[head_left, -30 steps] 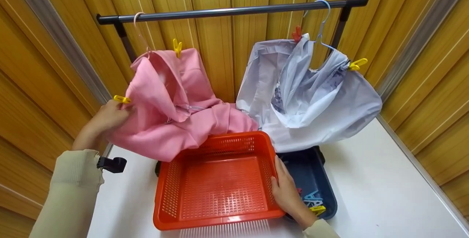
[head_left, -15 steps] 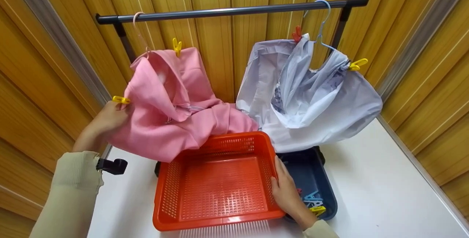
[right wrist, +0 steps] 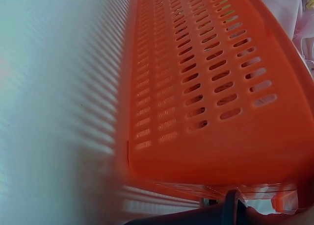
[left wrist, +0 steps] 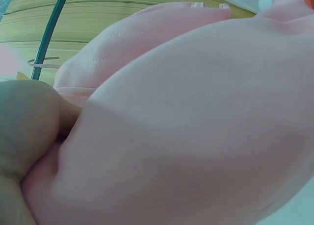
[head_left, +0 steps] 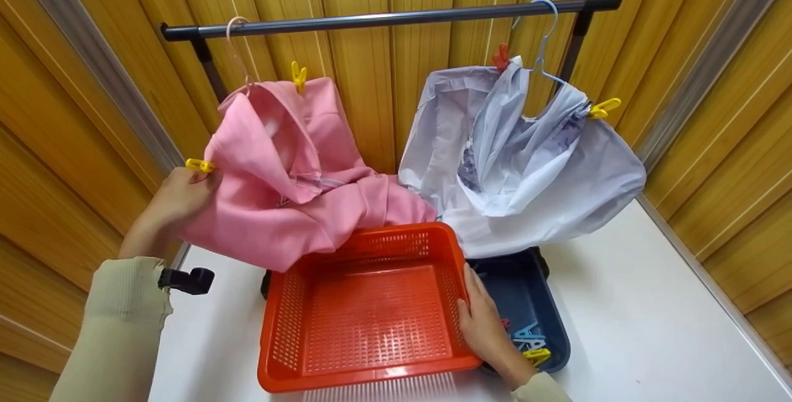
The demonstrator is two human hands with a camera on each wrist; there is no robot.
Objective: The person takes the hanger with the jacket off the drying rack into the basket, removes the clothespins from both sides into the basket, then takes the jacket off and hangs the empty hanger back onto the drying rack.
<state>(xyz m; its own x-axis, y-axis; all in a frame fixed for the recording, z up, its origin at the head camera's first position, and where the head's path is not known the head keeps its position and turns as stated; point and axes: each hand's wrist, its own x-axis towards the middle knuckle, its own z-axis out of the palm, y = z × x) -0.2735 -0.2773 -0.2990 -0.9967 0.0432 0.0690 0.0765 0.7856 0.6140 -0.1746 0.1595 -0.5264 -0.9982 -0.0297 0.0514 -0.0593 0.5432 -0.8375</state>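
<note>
A: Start far L. L hand (head_left: 185,190): status?
B: Clamped on cloth. Thumb & fingers pinch L edge of pink garment (head_left: 260,222), mid-L of frame. L wrist view: cloth bunched against the hand, fingertips hidden.
A: Fittings there?
B: Yellow clip (head_left: 200,165) on same edge, just above the fingers. Pink hanger (head_left: 229,37) on dark rail (head_left: 390,20), upper L. Second yellow clip (head_left: 299,74) upright on garment's top edge, R of the hanger.
A: Garment extent?
B: Upper L down to ctr. Lower folds meet far rim of orange basket (head_left: 377,315) in view; contact n/c.
A: Basket?
B: Btm ctr, perforated walls, bare floor showing. R wrist view: slotted side wall, close up.
A: R hand (head_left: 482,321)?
B: Gripping basket's R rim, thumb to inner side. Hands well apart.
A: Further R?
B: Navy tray (head_left: 513,284), lower R, partly hidden by basket. Teal peg (head_left: 528,331) & yellow peg (head_left: 537,356) inside, near R hand's wrist. Above, R half of frame: white garment (head_left: 526,185) w/ blue hanger (head_left: 545,43), on same rail. Red clip (head_left: 502,57) at its top edge, third yellow clip (head_left: 604,109) at its R shoulder.
</note>
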